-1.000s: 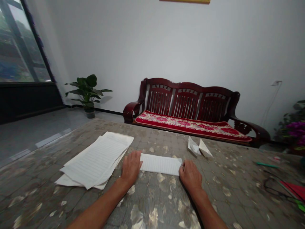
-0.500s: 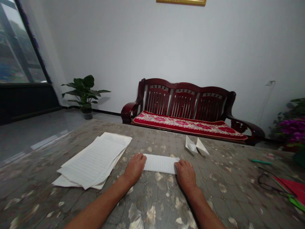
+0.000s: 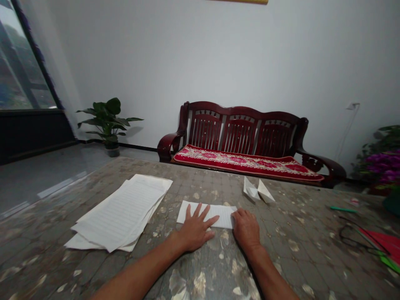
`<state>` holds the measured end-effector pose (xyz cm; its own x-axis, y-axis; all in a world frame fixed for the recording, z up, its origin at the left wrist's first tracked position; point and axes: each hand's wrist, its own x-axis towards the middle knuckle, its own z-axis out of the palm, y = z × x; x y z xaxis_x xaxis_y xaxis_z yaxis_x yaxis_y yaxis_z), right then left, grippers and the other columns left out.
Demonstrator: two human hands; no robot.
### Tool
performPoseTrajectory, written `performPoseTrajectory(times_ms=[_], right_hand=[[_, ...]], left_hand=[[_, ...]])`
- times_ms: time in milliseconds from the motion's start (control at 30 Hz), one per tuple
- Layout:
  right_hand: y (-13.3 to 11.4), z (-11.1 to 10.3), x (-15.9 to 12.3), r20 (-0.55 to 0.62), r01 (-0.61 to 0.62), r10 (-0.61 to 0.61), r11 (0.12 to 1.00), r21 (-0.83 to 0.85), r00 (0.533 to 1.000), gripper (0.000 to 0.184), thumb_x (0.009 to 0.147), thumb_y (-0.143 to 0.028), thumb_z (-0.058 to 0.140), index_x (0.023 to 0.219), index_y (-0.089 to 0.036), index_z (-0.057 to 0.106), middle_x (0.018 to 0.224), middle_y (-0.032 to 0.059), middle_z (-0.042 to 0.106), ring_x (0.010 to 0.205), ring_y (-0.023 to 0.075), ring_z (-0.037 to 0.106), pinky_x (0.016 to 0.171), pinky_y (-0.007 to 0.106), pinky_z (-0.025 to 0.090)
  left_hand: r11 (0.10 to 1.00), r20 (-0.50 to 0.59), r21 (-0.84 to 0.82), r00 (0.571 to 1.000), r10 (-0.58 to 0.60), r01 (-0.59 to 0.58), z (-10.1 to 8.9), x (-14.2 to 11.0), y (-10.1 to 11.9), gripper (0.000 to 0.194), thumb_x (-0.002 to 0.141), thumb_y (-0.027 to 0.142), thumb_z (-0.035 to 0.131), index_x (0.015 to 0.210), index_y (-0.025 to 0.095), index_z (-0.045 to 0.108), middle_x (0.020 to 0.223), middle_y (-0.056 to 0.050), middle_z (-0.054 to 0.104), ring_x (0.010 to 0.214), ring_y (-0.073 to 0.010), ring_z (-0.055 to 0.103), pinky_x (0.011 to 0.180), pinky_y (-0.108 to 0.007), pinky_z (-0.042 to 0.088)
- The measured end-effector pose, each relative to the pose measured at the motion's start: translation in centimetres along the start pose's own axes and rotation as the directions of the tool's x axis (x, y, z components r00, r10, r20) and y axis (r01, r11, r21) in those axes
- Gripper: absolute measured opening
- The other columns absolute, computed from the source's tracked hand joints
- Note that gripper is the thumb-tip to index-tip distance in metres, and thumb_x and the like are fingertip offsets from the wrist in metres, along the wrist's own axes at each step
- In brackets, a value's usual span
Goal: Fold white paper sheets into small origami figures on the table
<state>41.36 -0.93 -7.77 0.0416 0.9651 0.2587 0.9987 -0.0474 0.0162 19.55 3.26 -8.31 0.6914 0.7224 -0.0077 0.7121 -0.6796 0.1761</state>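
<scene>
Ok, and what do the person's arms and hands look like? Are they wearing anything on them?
The left hand and right hand are bare, with no gloves and no rings that I can see. The left forearm and right forearm show no sleeves, watch or bracelet, as far as the view reaches.
</scene>
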Motion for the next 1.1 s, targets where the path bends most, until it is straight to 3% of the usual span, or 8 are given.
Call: performPoseTrajectory(times_ms=[133,267,400,533,667,833,933,1100], right_hand=[[-0.6,-0.2,-0.6,-0.087,0.079,-0.059,0.968,0.239,0.994,0.035,0.091,-0.012,0.039,0.107,-0.020,0.070,0.113,0.0096,0.067,0.110,0.0246,0.055,0.097,0.038,0.038],[-3.5,0.4,-1.3,-0.091,0.239,-0.231,0.769,0.593,0.969,0.048,0.100,-0.035,0.032,0.142,-0.017,0.046,0.147,0.0101,0.047,0.137,0.0220,0.039,0.115,0.041,0.029],[-6.5,1.2,-0.3,0.110,0.044,-0.226,0.583,0.811,0.968,0.069,0.098,-0.059,0.026,0.153,-0.017,0.025,0.159,0.0098,0.024,0.146,0.0208,0.022,0.120,0.043,0.019],[-7.3,1.9,2.1,0.169,-0.067,-0.150,0.523,0.850,0.974,0.076,0.096,-0.064,0.018,0.154,-0.015,0.020,0.160,0.0100,0.019,0.147,0.0218,0.017,0.121,0.044,0.015],[-6.5,2.4,3.0,0.224,-0.117,-0.080,0.660,0.742,0.971,0.071,0.098,-0.058,0.018,0.153,-0.013,0.023,0.158,0.0112,0.023,0.148,0.0225,0.016,0.121,0.045,0.012],[-5.3,1.6,2.0,0.245,0.008,-0.136,0.886,0.463,0.960,0.066,0.100,-0.046,0.016,0.151,-0.006,0.028,0.159,0.0131,0.020,0.148,0.0232,0.012,0.121,0.043,0.009],[-4.4,1.1,1.5,0.261,0.039,-0.133,0.941,0.337,0.956,0.065,0.100,-0.044,0.017,0.151,-0.005,0.029,0.159,0.0131,0.019,0.148,0.0245,0.012,0.120,0.042,0.010],[-2.2,0.8,1.1,0.282,-0.022,-0.043,0.975,0.222,0.958,0.065,0.099,-0.044,0.022,0.152,-0.006,0.025,0.159,0.0130,0.018,0.148,0.0253,0.013,0.120,0.042,0.011]], left_hand=[[1.000,-0.006,0.008,1.000,-0.017,0.017,0.2,0.4,0.6,0.058,0.093,0.054,0.047,0.148,0.047,0.027,0.161,-0.007,0.018,0.146,-0.0431,0.010,0.105,-0.079,0.004],[1.000,-0.026,-0.011,1.000,-0.007,0.007,1.0,0.5,0.0,0.055,0.095,0.056,0.039,0.148,0.044,0.030,0.161,-0.007,0.017,0.147,-0.0420,0.008,0.106,-0.077,0.000],[0.999,-0.033,-0.039,0.999,0.021,-0.022,1.6,0.5,-0.5,0.051,0.098,0.048,0.034,0.149,0.039,0.031,0.162,-0.005,0.018,0.148,-0.0398,0.005,0.109,-0.074,-0.003],[0.999,-0.039,-0.002,0.998,0.045,-0.045,1.6,0.6,-0.6,0.051,0.099,0.046,0.034,0.149,0.038,0.031,0.160,-0.006,0.024,0.148,-0.0388,0.008,0.110,-0.073,0.001],[0.999,-0.054,0.010,0.997,0.048,-0.047,1.2,0.5,-0.5,0.050,0.099,0.047,0.033,0.148,0.035,0.035,0.159,-0.007,0.026,0.148,-0.0362,0.013,0.113,-0.070,0.007],[1.000,-0.035,0.003,0.999,-0.024,0.024,0.2,0.5,-0.4,0.047,0.101,0.039,0.030,0.147,0.031,0.037,0.159,-0.006,0.028,0.147,-0.0296,0.019,0.117,-0.061,0.012],[0.997,-0.028,0.002,0.996,-0.082,0.082,-0.1,0.6,-0.7,0.050,0.100,0.039,0.032,0.150,0.028,0.033,0.159,-0.009,0.026,0.147,-0.0294,0.019,0.117,-0.057,0.015],[0.984,-0.052,0.021,0.983,-0.177,0.178,0.0,0.9,-1.8,0.055,0.098,0.043,0.038,0.149,0.025,0.035,0.159,-0.013,0.024,0.147,-0.0319,0.017,0.117,-0.056,0.017]])
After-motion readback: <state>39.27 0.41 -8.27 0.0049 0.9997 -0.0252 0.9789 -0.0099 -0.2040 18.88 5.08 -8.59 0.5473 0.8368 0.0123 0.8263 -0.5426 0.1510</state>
